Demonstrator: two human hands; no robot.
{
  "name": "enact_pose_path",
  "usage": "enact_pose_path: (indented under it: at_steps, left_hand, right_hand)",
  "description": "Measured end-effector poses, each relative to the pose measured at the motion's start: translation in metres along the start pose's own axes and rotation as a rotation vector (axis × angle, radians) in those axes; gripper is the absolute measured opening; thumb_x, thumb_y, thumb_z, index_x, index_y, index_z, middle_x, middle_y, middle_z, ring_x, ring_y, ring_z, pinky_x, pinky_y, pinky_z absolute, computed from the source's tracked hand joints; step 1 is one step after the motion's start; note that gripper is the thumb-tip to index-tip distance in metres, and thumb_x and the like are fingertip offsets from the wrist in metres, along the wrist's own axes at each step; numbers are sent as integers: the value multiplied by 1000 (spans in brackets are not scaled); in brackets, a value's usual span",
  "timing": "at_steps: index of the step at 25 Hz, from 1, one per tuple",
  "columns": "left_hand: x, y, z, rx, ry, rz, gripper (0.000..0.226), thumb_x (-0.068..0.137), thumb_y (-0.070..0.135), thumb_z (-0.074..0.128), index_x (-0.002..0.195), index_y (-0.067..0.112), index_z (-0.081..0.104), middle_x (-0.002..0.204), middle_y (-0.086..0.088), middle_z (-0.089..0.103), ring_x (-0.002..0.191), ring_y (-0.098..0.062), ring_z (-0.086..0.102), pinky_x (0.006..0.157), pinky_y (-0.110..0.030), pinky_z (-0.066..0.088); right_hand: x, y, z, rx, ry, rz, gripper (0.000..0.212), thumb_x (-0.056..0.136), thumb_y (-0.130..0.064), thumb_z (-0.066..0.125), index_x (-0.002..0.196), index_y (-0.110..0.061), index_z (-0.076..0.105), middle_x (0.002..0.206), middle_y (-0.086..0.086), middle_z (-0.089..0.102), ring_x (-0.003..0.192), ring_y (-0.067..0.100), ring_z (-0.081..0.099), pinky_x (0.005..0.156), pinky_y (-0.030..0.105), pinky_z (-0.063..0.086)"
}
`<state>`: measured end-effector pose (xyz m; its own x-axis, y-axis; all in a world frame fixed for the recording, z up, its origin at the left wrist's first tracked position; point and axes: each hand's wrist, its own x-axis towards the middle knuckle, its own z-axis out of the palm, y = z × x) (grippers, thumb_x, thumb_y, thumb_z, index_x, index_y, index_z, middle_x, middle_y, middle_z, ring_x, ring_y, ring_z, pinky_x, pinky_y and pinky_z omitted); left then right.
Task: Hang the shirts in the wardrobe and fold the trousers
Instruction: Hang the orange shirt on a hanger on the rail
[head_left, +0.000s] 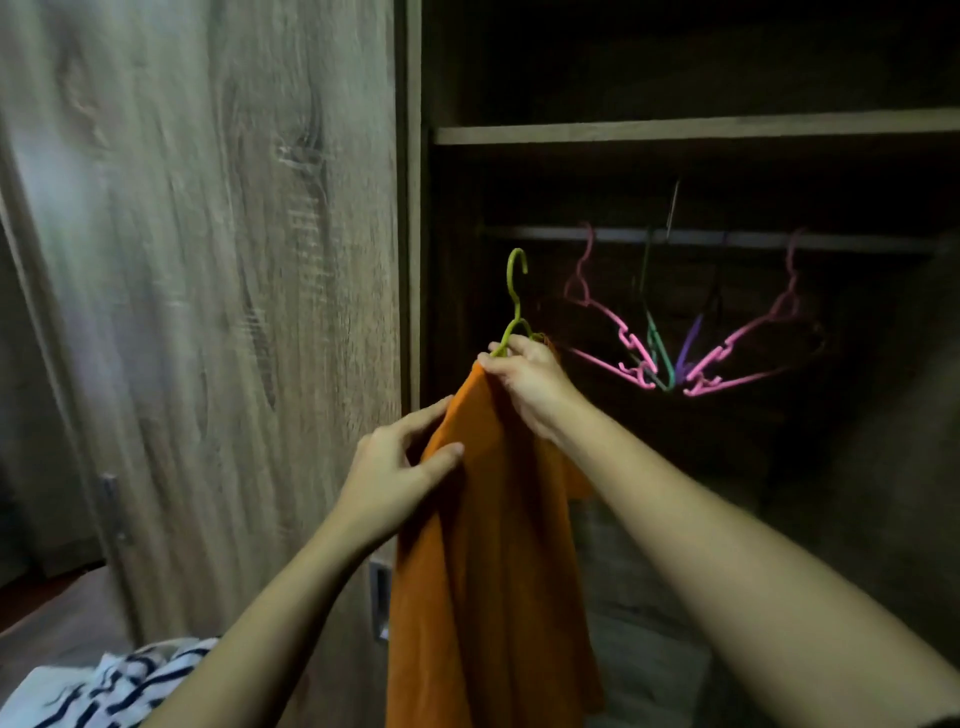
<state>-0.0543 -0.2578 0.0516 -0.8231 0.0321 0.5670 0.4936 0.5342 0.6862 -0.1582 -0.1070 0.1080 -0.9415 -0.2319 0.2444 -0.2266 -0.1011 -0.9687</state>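
An orange shirt (493, 561) hangs from a green hanger (516, 291) held up in front of the open wardrobe. My right hand (530, 384) grips the hanger at its neck, together with the shirt's top. My left hand (400, 467) pinches the shirt's left shoulder just below. The hanger's hook points up, below and left of the rail (727, 238), apart from it. The hanger's arms are hidden inside the fabric.
Several empty pink, green and purple hangers (670, 358) dangle from the rail. A shelf (675, 129) runs above it. The wooden wardrobe door (208, 260) stands to the left. A striped black-and-white garment (119, 686) lies at the bottom left.
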Motion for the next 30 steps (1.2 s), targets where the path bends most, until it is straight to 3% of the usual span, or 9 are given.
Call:
enact_pose_path:
  at_steps: [4,7,10,12,15,19,24,27,30]
  left_hand:
    - [43,15,27,-84,-34,28,65,69,52,54,131,51,36,105,12,67,89,-7,67,77,-21,56]
    - [84,26,47,-49,24,53,55,81,31,57,122,58,33,90,-12,70,69,-18,67,66,-26,57]
    - [120,31,61,-78,34,25,58,88,17,57,137,40,35,80,-17,65,58,-18,62,59,-26,55]
    - [141,28,71,-90,48,-11,60,87,17,59,141,31,36,66,-8,59,52,-11,57,57,-24,54]
    - [169,22,85,-109,58,-60,64,84,17,61,143,27,37,62,5,55,52,-6,56,59,-25,54]
    - [178,12,100,-125,32,-108,66,84,14,60,143,28,35,62,6,54,50,0,53,54,-17,49]
    - [163,1,115,-135,8,-133,68,89,14,60,146,25,26,65,6,55,50,5,55,52,-6,43]
    - [162,6,108,-75,-7,-140,73,90,27,60,148,25,15,76,12,56,62,7,59,56,-2,43]
    - [148,12,93,-12,4,-160,75,92,30,56,150,22,8,86,14,57,72,1,62,55,-2,44]
  right_hand:
    - [48,-18,-20,-140,-52,-37,7,89,-17,55,95,-15,60,94,5,64,97,23,60,104,44,42]
    - [86,-34,-37,-207,-72,-41,13,91,-20,55,81,-13,60,74,2,62,77,18,60,88,37,47]
    - [122,-46,-51,-231,-53,-45,11,90,-17,54,82,-12,60,78,3,65,83,19,64,85,33,49]
    - [144,-49,-56,-273,3,-15,13,89,-16,51,93,-10,61,79,3,65,80,18,63,78,31,50]
    - [166,-50,-60,-349,54,41,18,90,-17,45,87,-10,61,76,5,61,71,18,58,69,30,46]
    - [186,-39,-63,-475,-13,92,30,97,-22,36,99,-7,62,90,11,60,87,24,58,82,35,47]
    - [186,-37,-66,-662,-50,93,22,94,-16,41,90,-9,62,79,7,59,72,18,56,60,27,44]
    - [177,-48,-64,-856,20,-6,27,91,-17,48,109,-5,62,98,12,64,90,24,61,75,30,49]
    - [151,-59,-54,-820,183,-225,31,89,-19,51,118,-9,59,111,10,63,102,23,59,84,25,43]
